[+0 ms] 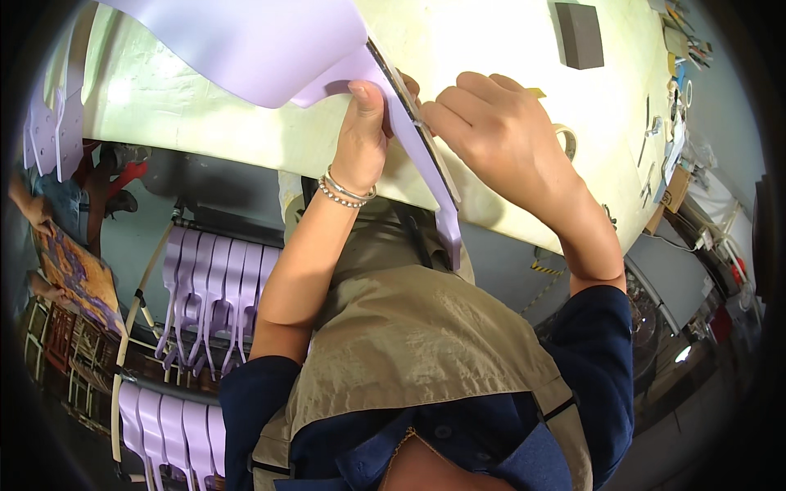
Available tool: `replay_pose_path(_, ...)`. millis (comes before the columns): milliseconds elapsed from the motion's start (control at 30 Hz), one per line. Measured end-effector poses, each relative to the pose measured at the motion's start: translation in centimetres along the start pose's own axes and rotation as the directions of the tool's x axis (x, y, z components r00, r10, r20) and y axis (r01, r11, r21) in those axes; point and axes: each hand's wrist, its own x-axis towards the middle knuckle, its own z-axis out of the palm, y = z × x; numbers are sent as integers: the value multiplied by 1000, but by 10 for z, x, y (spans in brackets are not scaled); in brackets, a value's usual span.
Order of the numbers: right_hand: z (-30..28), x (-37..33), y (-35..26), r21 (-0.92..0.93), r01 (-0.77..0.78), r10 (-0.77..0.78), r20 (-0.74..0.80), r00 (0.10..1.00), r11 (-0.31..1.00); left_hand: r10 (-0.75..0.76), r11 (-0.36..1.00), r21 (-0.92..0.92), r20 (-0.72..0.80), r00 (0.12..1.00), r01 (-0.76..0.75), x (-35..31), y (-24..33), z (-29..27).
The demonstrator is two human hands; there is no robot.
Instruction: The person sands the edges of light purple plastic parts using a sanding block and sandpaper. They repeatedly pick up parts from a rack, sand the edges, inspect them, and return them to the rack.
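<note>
A lilac-painted guitar (pixel 254 49) lies tilted over the near side of the table, its rounded body at upper left. From there its neck (pixel 417 151), edged by a dark strip, slants down toward my apron. My left hand (pixel 364 135) wraps round the neck beside the body, thumb on the near side and fingers mostly behind it. On the other side, my right hand (pixel 491 114) is closed, with its fingertips against the dark strip. Whatever those fingers pinch, if anything, is too small to make out.
On the pale table (pixel 491 41) are a dark block (pixel 580 35) and a tape roll (pixel 566 141). Tools line its right side. Lilac parts hang on a rack (pixel 217 286) at lower left; lilac headstocks (pixel 53 135) stand at far left. Another person's hands hold a patterned board (pixel 82 274).
</note>
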Motion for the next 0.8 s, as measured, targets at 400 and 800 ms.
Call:
replay_pose_path(400,3,-3,-3,-12,-19,18,-50,999,1000,7,998,62,-64,998,-3,0,5,8)
replay_pose_path(800,48,-78,-14,842,-537,553,427,716,45,6,997,77,-29,1000,-3,6,5,6)
